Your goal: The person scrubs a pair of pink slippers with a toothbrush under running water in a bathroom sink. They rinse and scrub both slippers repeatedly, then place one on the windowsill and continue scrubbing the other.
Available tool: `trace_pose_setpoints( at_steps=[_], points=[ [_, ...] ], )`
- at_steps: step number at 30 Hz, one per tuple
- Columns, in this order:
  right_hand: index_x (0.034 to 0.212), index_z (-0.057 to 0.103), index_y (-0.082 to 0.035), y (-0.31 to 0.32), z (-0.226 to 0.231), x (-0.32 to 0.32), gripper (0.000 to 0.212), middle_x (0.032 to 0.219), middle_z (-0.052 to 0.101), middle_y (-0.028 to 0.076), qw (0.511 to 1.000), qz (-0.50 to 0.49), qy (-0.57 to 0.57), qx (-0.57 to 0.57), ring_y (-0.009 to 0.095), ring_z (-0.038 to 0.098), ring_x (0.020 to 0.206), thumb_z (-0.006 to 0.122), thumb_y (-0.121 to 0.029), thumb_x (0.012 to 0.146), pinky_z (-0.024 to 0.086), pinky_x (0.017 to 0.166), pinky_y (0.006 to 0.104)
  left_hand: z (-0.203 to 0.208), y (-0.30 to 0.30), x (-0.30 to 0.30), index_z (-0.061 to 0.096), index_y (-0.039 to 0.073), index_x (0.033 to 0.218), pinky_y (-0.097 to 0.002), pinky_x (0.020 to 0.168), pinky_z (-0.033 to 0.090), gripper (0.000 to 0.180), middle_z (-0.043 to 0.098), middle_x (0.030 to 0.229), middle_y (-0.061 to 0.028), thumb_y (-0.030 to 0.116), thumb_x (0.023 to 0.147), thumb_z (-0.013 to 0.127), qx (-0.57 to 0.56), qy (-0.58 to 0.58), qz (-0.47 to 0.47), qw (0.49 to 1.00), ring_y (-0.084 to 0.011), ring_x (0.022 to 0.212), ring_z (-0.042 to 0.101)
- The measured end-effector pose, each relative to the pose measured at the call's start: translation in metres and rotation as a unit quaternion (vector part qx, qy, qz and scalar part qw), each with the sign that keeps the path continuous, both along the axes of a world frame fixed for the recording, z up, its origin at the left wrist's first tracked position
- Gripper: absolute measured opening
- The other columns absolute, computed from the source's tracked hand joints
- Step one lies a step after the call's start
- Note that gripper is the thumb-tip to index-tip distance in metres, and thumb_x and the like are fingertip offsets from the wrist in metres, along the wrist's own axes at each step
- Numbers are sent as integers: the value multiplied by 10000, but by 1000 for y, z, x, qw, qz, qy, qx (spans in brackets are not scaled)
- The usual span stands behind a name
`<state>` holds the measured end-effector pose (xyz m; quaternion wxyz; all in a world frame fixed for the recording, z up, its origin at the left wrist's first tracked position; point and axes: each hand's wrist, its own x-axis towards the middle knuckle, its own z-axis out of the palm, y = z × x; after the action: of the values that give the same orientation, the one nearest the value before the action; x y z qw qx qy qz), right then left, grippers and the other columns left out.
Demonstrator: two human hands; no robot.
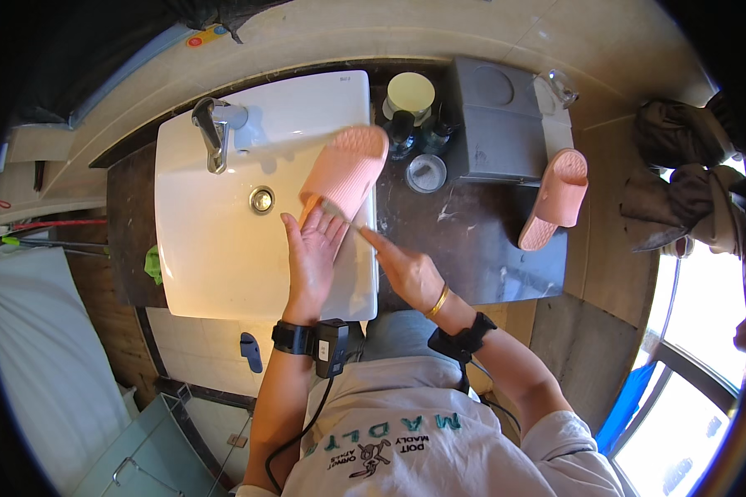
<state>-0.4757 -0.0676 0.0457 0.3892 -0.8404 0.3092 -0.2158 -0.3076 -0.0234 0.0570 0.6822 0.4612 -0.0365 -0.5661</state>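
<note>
A pink slipper (345, 178) with a ribbed strap is held at a tilt over the right side of the white washbasin (215, 286). My left hand (311, 263) supports it palm up, its fingers reaching to the strap's opening. My right hand (414, 277) is closed around a thin stick-like tool (355, 224), index finger stretched along it. The tool's far end meets the slipper near the strap's edge and my left fingers; its exact kind cannot be made out. A second pink slipper (558, 199) rests at the counter's right end.
A chrome tap (214, 137) stands at the basin's back left, near the drain (262, 200). Right of the basin are dark bottles (402, 132), a yellow-lidded tub (410, 93), a glass dish (426, 174) and a grey box (497, 124). A blue slipper (251, 352) lies on the floor.
</note>
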Motion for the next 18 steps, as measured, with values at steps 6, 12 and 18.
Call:
trace_pose_setpoints(
  at_steps=[6, 12, 18],
  points=[
    [1347, 428, -93, -12, 4, -2, 485, 821, 613, 210, 994, -53, -90, 39, 353, 604, 664, 532, -41, 876, 500, 595, 418, 5, -1, -4, 226, -71, 1408, -374, 1131, 174, 894, 281, 1452, -224, 667, 903, 237, 1, -60, -44, 997, -291, 1359, 274],
    [1332, 438, -106, -14, 1, -5, 484, 767, 607, 226, 995, 16, -103, 2, 377, 611, 652, 552, -50, 865, 500, 561, 423, -15, 0, -9, 438, -80, 1283, -294, 1017, 354, 549, 504, 1280, -144, 384, 995, 380, 17, -197, -48, 979, -189, 1199, 471],
    [1329, 437, -97, -13, -11, 3, 485, 786, 595, 252, 993, -75, -62, 66, 373, 616, 676, 548, -33, 861, 500, 570, 431, -40, -6, -9, 565, -30, 1054, -241, 751, 432, 249, 602, 880, -37, 193, 954, 516, 67, -408, -80, 907, -93, 805, 519]
  ],
)
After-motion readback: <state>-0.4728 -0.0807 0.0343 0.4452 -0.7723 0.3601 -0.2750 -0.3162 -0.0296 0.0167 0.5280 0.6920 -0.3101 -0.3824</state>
